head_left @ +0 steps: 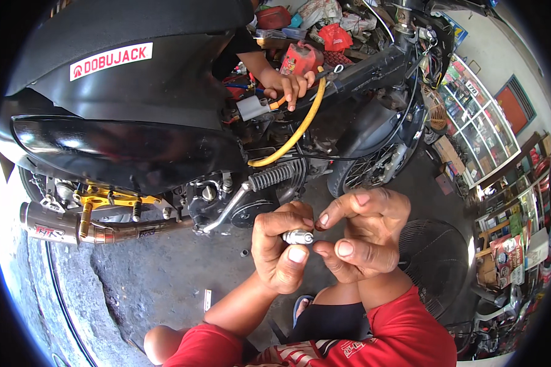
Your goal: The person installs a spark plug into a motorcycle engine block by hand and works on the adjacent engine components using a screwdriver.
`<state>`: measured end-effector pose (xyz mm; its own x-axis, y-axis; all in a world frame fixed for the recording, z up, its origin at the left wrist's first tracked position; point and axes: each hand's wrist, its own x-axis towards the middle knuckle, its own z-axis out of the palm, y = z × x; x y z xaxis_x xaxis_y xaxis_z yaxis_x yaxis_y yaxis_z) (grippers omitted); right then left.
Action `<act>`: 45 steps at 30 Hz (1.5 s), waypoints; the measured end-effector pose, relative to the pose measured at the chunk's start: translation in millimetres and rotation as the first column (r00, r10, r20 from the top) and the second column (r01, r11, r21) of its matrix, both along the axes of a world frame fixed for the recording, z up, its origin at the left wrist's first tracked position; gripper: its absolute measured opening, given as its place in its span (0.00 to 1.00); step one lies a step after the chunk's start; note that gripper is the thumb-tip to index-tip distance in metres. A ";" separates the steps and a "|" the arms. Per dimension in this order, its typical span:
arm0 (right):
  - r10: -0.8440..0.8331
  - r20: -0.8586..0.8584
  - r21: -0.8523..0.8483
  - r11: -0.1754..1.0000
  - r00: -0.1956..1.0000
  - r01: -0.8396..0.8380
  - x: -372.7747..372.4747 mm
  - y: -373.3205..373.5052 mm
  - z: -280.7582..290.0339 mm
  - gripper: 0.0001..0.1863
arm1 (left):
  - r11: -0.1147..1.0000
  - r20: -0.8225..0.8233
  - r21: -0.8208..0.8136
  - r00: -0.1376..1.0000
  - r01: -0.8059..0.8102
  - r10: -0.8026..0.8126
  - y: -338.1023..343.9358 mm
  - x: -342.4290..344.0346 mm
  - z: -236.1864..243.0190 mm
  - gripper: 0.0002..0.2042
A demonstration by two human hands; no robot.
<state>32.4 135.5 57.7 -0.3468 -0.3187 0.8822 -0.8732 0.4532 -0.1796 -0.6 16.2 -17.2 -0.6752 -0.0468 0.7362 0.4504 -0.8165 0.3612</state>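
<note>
In the middle, my left hand [280, 248] pinches a metal spark plug [298, 237] between thumb and fingers, its electrode end pointing right. My right hand [370, 232] is curled close beside that end, thumb and fingers apart, with nothing visible between them. Whether a fingertip touches the plug, I cannot tell. Beyond both hands stands a motorcycle with its engine [242, 199] and kick lever [229, 208] showing. Another person's hand [284, 85] reaches in from behind it, at an orange lead by a grey box [252, 109]. A thick yellow cable [300, 131] curves down towards the engine.
A silver exhaust [52, 223] runs along the motorcycle's lower left side. The front wheel [373, 168] is at upper right. A round fan [438, 266] stands right of my arm. Glass display shelves [480, 116] and stacked goods line the right wall. A small white slip [207, 300] lies on the floor.
</note>
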 end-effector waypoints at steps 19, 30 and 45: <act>0.145 0.451 -0.185 0.980 0.881 -0.067 15.0 -9.4 2.0 0.34 | 0.938 -0.047 0.153 0.946 -0.311 0.321 9.9 -4.7 1.5 0.15; -0.008 0.314 -0.005 1.000 0.950 0.011 13.9 -15.4 5.3 0.35 | 0.936 -0.029 0.136 0.943 -0.326 0.332 8.9 -3.9 -0.4 0.15; 0.033 0.096 0.132 0.990 0.995 -0.046 2.8 -8.0 1.7 0.32 | 0.937 -0.082 0.102 0.935 -0.335 0.344 5.6 -7.0 -2.8 0.17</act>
<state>35.3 127.5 59.4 -0.4104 -0.4470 0.7948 -0.8731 0.4443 -0.2010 -7.6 21.7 -20.0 -0.5332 -0.3262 0.7806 0.7356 -0.6345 0.2374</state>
